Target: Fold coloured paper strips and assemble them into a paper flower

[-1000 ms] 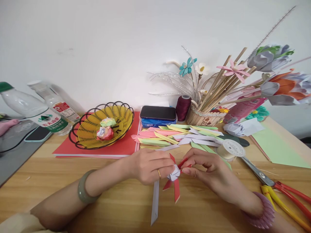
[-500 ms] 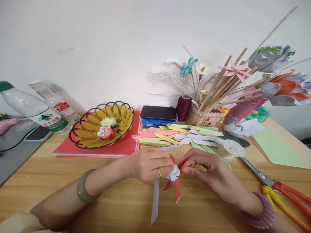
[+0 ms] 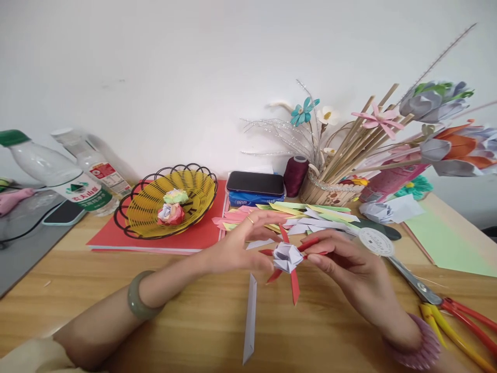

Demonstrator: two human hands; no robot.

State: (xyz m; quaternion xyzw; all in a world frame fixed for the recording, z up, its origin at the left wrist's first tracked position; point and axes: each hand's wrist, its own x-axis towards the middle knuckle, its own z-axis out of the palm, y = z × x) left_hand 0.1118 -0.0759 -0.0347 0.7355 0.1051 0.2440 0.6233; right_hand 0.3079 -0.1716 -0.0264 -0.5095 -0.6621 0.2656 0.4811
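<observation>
A small folded paper flower point(image 3: 286, 257), white in the middle with red strips sticking out, hangs just above the wooden table point(image 3: 194, 321). My left hand point(image 3: 240, 246) touches its left side with thumb and fingertips, the other fingers spread upward. My right hand point(image 3: 341, 259) pinches the red strips on its right side. A long white paper strip point(image 3: 250, 316) lies on the table below the flower, free of both hands. A green bangle sits on my left wrist and a pink ruffled band on my right.
A pile of coloured paper strips point(image 3: 295, 215) lies behind my hands. A yellow wire basket point(image 3: 147, 220) with paper roses stands on red card. Two bottles point(image 3: 58, 176) are at left. A thread spool point(image 3: 373, 241), scissors point(image 3: 446, 305) and a stick-filled holder point(image 3: 326, 191) are at right.
Both hands lifted the paper flower up off the table and turned it; my left hand's fingers opened out, and the long white strip now lies loose on the table.
</observation>
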